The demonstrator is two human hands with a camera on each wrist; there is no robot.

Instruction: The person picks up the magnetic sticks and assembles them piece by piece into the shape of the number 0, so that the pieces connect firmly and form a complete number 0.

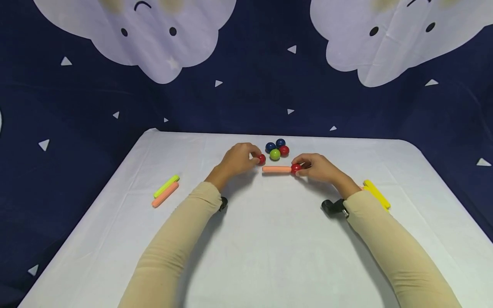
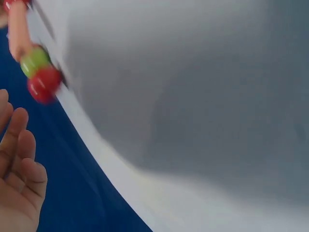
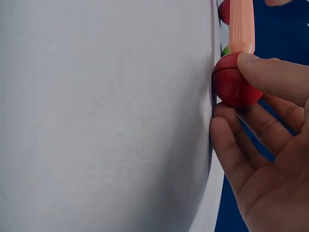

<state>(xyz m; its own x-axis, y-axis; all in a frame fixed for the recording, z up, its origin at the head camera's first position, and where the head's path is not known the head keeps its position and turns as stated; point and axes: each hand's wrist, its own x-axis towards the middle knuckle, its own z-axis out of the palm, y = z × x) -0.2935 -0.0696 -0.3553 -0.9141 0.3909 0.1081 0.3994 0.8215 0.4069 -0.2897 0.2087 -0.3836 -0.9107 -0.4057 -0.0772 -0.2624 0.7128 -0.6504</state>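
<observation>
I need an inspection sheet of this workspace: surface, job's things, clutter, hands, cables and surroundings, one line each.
Surface: white cloth-covered table, lying flat.
Job's things: orange stick lying on the table with a red ball at its right end; a second red ball near its left end.
Clutter: cluster of two blue, one green and one red ball; yellow-green and orange sticks at left; yellow sticks at right.
Hands: left hand pinches the second red ball; right hand has its grip on the ball at the stick's end.
Cables: nothing seen.
Surroundings: dark blue backdrop with white clouds and triangles.
</observation>
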